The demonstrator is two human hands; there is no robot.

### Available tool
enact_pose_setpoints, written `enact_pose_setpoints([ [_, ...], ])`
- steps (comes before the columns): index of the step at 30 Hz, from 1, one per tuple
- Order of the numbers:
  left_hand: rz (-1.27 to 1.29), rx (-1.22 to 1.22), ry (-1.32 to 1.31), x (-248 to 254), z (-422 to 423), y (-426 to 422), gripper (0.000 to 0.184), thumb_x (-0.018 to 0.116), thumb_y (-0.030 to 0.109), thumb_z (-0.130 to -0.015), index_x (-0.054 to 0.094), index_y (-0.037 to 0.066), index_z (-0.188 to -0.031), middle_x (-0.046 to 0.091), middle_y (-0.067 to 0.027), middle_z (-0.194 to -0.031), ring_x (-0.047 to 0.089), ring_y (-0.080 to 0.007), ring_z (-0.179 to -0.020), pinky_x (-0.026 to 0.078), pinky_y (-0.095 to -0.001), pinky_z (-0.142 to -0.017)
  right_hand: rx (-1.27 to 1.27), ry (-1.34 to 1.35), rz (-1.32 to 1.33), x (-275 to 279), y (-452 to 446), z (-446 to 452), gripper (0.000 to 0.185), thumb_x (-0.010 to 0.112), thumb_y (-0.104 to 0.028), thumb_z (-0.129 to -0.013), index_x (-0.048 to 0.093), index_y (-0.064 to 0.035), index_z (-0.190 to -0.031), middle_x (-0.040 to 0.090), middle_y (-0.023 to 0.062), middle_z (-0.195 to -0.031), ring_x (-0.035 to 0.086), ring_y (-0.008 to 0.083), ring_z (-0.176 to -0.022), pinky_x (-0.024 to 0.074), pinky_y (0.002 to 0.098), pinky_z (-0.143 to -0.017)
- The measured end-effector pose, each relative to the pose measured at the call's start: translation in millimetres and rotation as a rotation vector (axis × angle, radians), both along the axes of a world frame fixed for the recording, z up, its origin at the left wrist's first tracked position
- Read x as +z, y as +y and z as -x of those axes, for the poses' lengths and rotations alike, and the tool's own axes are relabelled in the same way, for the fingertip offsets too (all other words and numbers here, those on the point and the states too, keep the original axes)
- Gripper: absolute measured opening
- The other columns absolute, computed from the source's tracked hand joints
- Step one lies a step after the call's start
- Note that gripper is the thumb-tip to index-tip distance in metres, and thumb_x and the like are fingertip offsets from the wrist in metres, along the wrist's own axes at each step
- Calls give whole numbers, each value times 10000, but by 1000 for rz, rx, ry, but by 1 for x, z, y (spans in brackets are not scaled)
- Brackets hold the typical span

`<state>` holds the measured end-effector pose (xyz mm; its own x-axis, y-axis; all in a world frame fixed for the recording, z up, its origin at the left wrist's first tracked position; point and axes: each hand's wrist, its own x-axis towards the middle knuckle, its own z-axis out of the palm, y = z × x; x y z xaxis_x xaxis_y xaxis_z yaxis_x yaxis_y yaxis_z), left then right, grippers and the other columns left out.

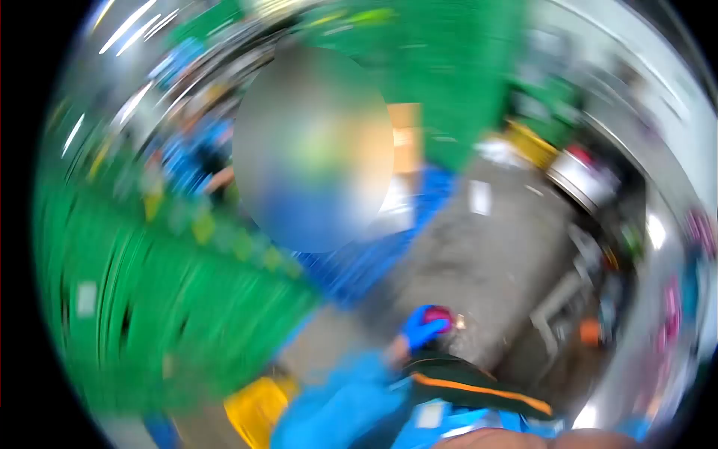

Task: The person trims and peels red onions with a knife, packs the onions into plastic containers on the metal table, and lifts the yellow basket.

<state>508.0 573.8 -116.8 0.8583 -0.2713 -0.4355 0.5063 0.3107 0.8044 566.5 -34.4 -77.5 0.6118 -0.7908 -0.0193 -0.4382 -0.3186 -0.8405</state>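
Near the bottom centre, my left hand (422, 327), in a blue glove, has its fingers wrapped round a dark red, round object (440, 319). The light blue sleeve of that arm comes up from the lower left. A small pale, shiny spot lies just right of the object. My right hand cannot be seen. The picture is smeared by motion, so the object's details are unclear.
Green crates or panels (149, 299) stand at the left. A yellow container (258, 411) sits at the lower left. Blurred people in blue (198, 157) are at the upper left. A metal counter (651, 299) runs along the right, with a yellow crate (531, 144) beyond.
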Motion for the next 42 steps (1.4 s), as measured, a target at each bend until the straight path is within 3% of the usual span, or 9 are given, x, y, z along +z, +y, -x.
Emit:
enact_pose_setpoints([
  [3, -21, -15, 10, 19, -9, 13, 494, 713, 281, -852, 559, 31, -1249, 647, -117, -1039, 631, -226, -928, 540, -363, -807, -426, -26, 128, 52, -51, 98, 318, 599, -305, -854, 723, -16, -900, 683, 193, -801, 683, 303, -819, 521, 401, -693],
  [5, 125, -52, 118, -63, -24, 33, 443, 666, 313, -884, 567, 41, -1219, 652, -114, -1039, 644, -246, -920, 552, -354, -762, -719, -24, 172, 92, -86, 189, 321, 602, -304, -851, 727, -12, -900, 687, 199, -806, 688, 308, -829, 524, 403, -701],
  [11, -109, -455, 71, -47, -65, -4, 449, 679, 331, -874, 574, 65, -1220, 647, -110, -1059, 639, -245, -936, 551, -356, -775, -1264, -63, 86, 142, -133, 393, 330, 610, -301, -842, 739, -2, -903, 700, 220, -822, 704, 323, -860, 535, 411, -723],
  [17, -183, -638, 22, -35, -56, -33, 455, 693, 349, -865, 581, 90, -1221, 642, -106, -1079, 634, -245, -952, 550, -358, -789, -1229, -24, 214, 171, -108, 485, 268, 466, -154, -828, 632, 56, -812, 632, 209, -606, 667, 328, -544, 507, 466, -492],
  [24, -133, -816, 20, -46, 5, -68, 463, 709, 371, -854, 589, 118, -1222, 636, -102, -1103, 628, -245, -970, 548, -360, -806, -1154, 174, 332, 87, -195, 677, 499, 507, -453, -921, 696, -8, -1042, 692, 192, -959, 633, 386, -841, 480, 535, -757],
  [30, -40, -508, 21, 18, 82, -118, 683, 786, 297, -823, 432, 85, -1368, 576, -112, -1208, 628, -233, -1004, 574, -333, -773, -759, 95, 353, 5, -209, 479, 485, 508, -447, -928, 684, -9, -1040, 677, 179, -922, 619, 358, -795, 476, 504, -712],
  [31, -105, -407, 1, 35, 94, -116, 537, 756, 286, -859, 530, 60, -1290, 617, -95, -1154, 619, -211, -1051, 555, -374, -858, -667, 89, 338, -8, -199, 436, 483, 508, -446, -929, 682, -9, -1040, 674, 177, -916, 617, 353, -787, 475, 499, -704],
  [39, -52, -222, 68, -31, 142, -70, 722, 798, 369, -794, 440, 105, -1363, 557, -156, -1241, 609, -287, -1058, 576, -381, -781, -88, 113, 42, -68, 22, 280, 466, 510, -437, -938, 667, -10, -1038, 653, 159, -868, 598, 316, -727, 470, 457, -644],
  [42, -61, -180, 133, 27, 131, -47, 604, 774, 296, -831, 486, 83, -1317, 599, -132, -1190, 625, -254, -1055, 573, -372, -790, 1, 138, 1, -66, 71, 263, 460, 511, -434, -941, 662, -10, -1037, 645, 153, -849, 591, 302, -704, 468, 442, -621],
])
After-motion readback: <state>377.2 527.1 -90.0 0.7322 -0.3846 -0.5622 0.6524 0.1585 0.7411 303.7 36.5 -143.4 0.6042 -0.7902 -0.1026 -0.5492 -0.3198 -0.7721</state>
